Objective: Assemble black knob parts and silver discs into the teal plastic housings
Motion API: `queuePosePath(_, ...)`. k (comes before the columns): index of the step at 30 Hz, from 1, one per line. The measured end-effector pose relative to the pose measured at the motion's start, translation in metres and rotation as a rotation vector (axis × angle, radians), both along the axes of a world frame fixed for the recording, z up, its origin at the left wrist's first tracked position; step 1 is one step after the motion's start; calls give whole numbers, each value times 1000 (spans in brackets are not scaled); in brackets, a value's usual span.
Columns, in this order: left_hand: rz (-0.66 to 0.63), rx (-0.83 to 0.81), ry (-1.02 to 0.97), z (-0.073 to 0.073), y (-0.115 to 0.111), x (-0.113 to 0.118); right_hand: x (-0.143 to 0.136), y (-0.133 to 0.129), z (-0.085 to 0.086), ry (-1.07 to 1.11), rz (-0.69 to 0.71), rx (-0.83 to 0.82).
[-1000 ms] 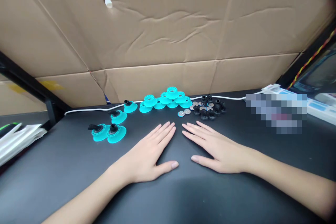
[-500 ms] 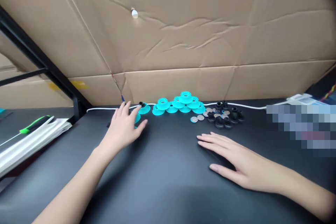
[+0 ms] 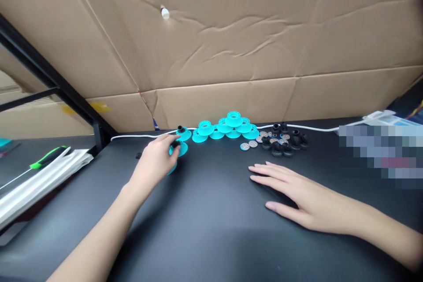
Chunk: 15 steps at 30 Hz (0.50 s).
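Observation:
My left hand [image 3: 154, 158] is closed at the left of the black table, thumb and fingers around the dark top of a black-topped turquoise cone [image 3: 183, 150]. That cone seems to stand on the table. Behind it is another turquoise cone [image 3: 187, 135] with a black neck [image 3: 180, 128]. Part of a further turquoise cone [image 3: 173, 168] shows below my thumb; the rest is hidden by the hand. My right hand [image 3: 294, 194] lies flat, open and holding nothing, nearest to several silver discs [image 3: 253, 144] and several black flared caps [image 3: 276, 149].
Several ring-topped turquoise cones [image 3: 234, 119] are stacked at the back centre. A white cable [image 3: 317, 128] runs along the cardboard wall [image 3: 211, 53]. On the left are a green-and-black screwdriver [image 3: 49, 157], white sheets [image 3: 46, 185] and a black metal frame [image 3: 29, 57]. A small black piece [image 3: 138, 155] lies beside my left wrist.
My left hand has come down and closed its fingers round the dark top of a turquoise cone. Before, its fingers were spread. The right hand stays in place.

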<state>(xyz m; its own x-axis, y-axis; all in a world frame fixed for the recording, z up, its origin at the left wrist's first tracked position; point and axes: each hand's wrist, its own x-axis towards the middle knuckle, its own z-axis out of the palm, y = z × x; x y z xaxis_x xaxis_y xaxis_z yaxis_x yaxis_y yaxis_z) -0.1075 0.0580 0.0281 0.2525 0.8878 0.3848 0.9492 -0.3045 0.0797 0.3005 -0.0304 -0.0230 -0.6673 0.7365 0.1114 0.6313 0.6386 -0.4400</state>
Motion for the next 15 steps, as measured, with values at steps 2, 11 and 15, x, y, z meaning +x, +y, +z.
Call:
queuePosePath(2,-86,14,-49,4,-5,6,0,0,0,3,-2,-1)
queuePosePath(11,-587,-263,-420,-14,-41,68,-5,0,3,-23,-8,20)
queuePosePath(15,-531,-348,-434,-28,-45,82,-9,1,6,66,-22,43)
